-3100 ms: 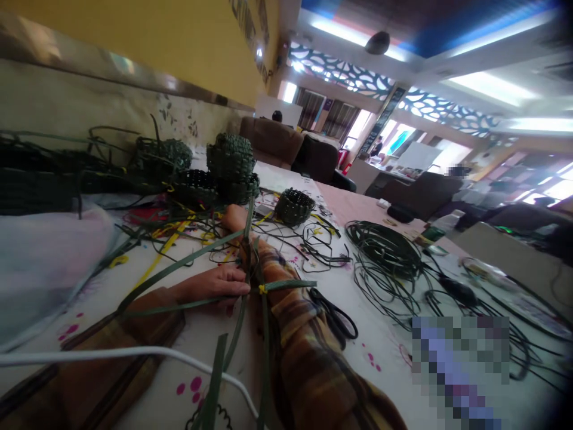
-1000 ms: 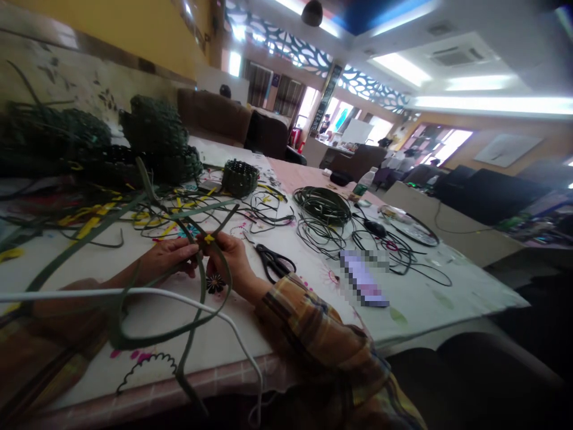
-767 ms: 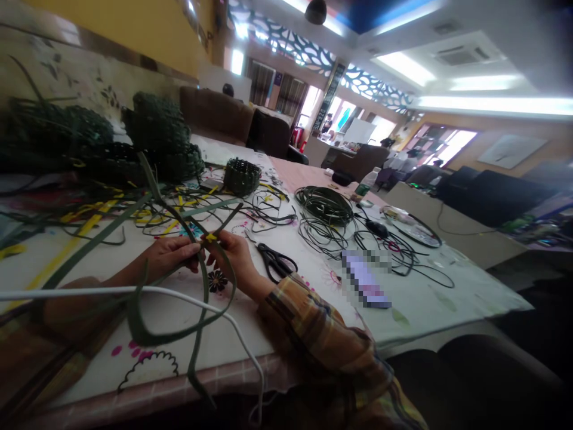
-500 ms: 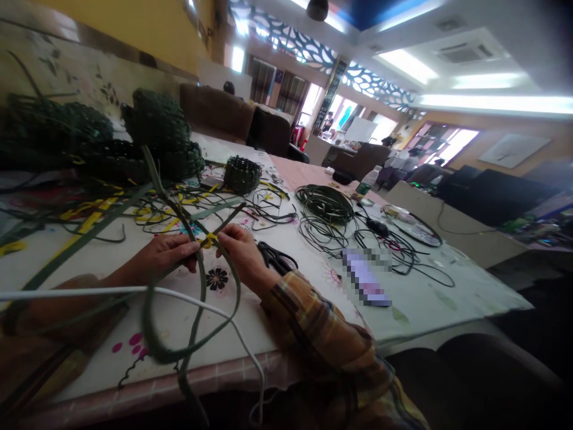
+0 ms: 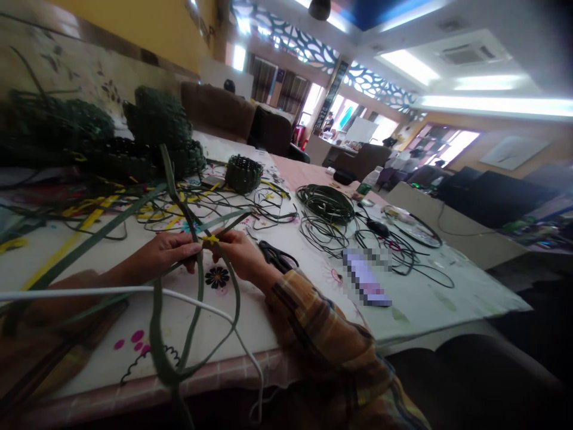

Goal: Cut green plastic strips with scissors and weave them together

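Observation:
Dark green weaving strips [image 5: 193, 325] cross between my two hands, with long ends that loop down past the table edge and others that stick up and out to the left. At the crossing sits a small yellow strip knot [image 5: 211, 239]. My left hand [image 5: 176, 249] pinches the strips just left of the knot. On its right side my right hand [image 5: 237, 251] has its fingers closed on the strips; its fingertips are partly hidden behind them. Black-handled scissors [image 5: 278, 257] lie on the table beyond my right wrist.
Woven green baskets [image 5: 156, 119] stand at the back left, and a small one [image 5: 243, 173] nearer the middle. A coil of green strip [image 5: 324, 203], a bottle [image 5: 369, 179] and a purple packet [image 5: 364, 278] lie to the right. A white cable [image 5: 192, 301] runs across the front.
The upright strip end has swung to the right, and the hanging loop has shifted right and lower. Both hands keep hold near the knot, with the right fingers drawn slightly behind it.

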`<state>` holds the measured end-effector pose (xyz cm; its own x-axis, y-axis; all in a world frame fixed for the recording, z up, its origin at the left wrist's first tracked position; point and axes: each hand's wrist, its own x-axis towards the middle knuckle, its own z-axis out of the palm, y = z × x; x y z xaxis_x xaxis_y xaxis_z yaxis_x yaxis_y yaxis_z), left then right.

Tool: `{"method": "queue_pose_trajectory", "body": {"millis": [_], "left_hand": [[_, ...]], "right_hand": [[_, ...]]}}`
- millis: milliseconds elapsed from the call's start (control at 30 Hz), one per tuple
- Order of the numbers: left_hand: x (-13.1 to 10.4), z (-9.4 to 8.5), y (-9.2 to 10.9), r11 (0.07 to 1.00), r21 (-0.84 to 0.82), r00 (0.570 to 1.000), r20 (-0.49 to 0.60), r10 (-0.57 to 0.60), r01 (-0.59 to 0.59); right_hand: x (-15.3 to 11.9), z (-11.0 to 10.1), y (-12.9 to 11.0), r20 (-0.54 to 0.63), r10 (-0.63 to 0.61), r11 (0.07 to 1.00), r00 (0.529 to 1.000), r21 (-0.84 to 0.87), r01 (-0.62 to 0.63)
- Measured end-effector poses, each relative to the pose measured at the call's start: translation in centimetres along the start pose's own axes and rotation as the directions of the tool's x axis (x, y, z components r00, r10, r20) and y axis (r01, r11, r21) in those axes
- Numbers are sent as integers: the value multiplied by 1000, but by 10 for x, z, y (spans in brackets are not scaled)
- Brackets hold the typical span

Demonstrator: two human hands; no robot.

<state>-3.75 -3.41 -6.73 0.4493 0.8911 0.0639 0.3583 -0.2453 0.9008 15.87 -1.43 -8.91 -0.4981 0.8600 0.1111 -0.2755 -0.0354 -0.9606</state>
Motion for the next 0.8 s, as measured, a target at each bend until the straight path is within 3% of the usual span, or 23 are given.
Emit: {"method": "queue_pose_trajectory", "body": {"millis": [133, 267, 400, 567, 800], "left_hand": [[0, 3, 0, 999, -24, 999, -35, 39, -40], [1, 4, -9, 991, -132, 992, -124, -5, -11], [0, 3, -10, 972, -234, 975, -207, -84, 34], [0, 7, 0, 953, -278, 977, -135, -162, 120], [1, 14, -5, 937, -318, 980, -87, -180, 144]], "right_hand": [[-3, 9, 2, -121, 47, 977, 992, 215, -20], [-6, 14, 0, -104, 63, 929, 993, 369, -20], [-5, 11, -1, -42, 40, 960, 998, 278, -27], [-3, 6, -1, -83, -23, 992, 996, 119, 33], [-3, 6, 1, -93, 31, 996, 995, 89, -23]]}}
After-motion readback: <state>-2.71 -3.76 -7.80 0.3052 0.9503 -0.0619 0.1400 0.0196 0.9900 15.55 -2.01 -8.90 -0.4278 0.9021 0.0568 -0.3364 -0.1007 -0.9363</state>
